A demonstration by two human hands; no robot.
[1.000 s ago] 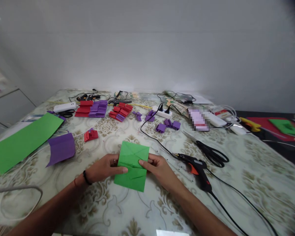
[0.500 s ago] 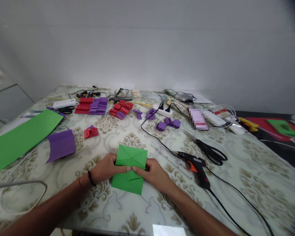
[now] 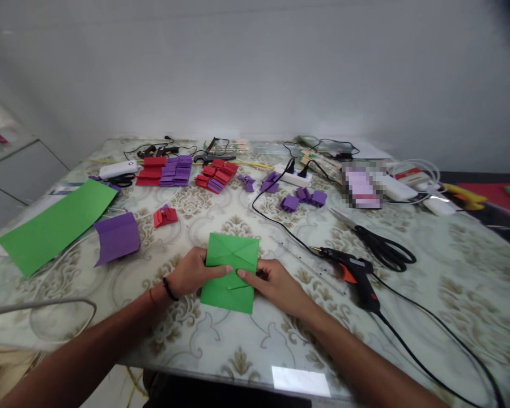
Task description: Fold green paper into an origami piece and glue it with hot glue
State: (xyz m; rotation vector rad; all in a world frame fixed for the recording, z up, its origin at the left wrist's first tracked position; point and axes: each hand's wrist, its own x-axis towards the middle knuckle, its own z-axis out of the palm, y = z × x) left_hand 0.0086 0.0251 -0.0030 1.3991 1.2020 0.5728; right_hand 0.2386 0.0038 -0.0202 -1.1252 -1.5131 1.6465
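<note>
A creased piece of green paper (image 3: 232, 249) is held between my two hands, over the front middle of the table. My left hand (image 3: 192, 272) grips its left edge, thumb lying across the front and the other fingers behind. On the opposite edge my right hand (image 3: 276, 283) pinches it the same way, its thumb tip close to the left one. Crossing diagonal creases mark the upper part, and a small flap shows below the thumbs. The fingers behind the paper are mostly hidden.
Right of my hands lie a glue gun (image 3: 357, 275) with its cord and black-handled scissors (image 3: 382, 246). At left are a long green sheet (image 3: 59, 224) and a curled purple sheet (image 3: 118, 238). Folded red and purple pieces (image 3: 216, 175) and a power strip (image 3: 295, 175) sit farther back.
The view has shifted a little, so the whole table sits slightly differently in the picture. Both hands still hold the green paper, with the thumbs nearly in the same place.
</note>
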